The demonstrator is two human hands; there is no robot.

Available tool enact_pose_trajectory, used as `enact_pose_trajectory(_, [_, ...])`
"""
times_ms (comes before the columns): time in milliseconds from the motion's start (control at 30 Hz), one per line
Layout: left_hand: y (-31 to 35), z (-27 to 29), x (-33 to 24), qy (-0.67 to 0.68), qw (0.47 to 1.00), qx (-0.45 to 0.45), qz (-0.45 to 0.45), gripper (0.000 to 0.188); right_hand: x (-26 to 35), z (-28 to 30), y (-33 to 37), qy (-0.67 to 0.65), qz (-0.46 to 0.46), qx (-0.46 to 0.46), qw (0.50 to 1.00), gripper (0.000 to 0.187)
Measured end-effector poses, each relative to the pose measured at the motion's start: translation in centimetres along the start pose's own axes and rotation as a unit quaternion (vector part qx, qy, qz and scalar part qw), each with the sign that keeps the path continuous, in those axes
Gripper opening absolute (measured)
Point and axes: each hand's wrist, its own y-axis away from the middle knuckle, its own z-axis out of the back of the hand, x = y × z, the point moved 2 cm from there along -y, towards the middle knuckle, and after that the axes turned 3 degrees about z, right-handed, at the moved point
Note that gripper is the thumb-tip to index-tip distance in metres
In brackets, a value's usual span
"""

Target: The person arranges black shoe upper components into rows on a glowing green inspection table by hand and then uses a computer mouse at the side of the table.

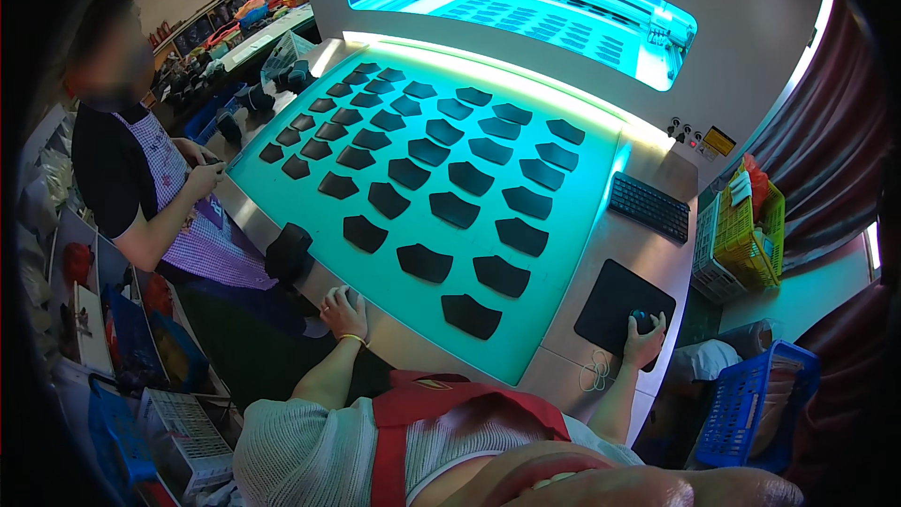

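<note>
Filling the middle, the tabletop (405,327) carries a black mat (605,299) at right; the left hand (342,314) lies well apart, its grip impossible to tell, while the nearer right hand (646,342) curls its grip over the mouse (641,316), directly beneath it on the mat, long axis unclear

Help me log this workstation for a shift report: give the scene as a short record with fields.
Left hand: on the table's near edge; grip unclear
Right hand: on a dark mouse
Mouse rests on: black mat
Teal surface: dark, flat, angular pieces in rows
Beyond the mat: black keyboard
Right of table: yellow basket, blue basket
Co-worker: at left
</note>
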Motion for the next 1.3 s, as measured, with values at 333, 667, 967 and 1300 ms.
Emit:
enact_pose_trajectory(333, [-0.20,-0.51,0.15,0.000,1.000,-0.008,-0.002,0.044,0.43,-0.17,-0.34,-0.001,-0.006,-0.001,1.000,0.077])
enact_pose_trajectory(667, [-0.18,-0.36,0.15,0.003,1.000,0.007,0.010,0.044,0.64,-0.04,-0.28,0.004,-0.002,-0.004,1.000,0.077])
enact_pose_trajectory(967, [-0.12,-0.57,0.36,0.002,1.000,-0.001,0.000,0.045,0.24,-0.31,-0.32,0.008,-0.001,-0.001,1.000,0.077])
enact_pose_trajectory(1300, [-0.46,-0.69,0.29,-0.005,1.000,0.008,0.012,0.043,0.33,-0.58,-0.37,0.009,-0.002,0.000,1.000,0.076])
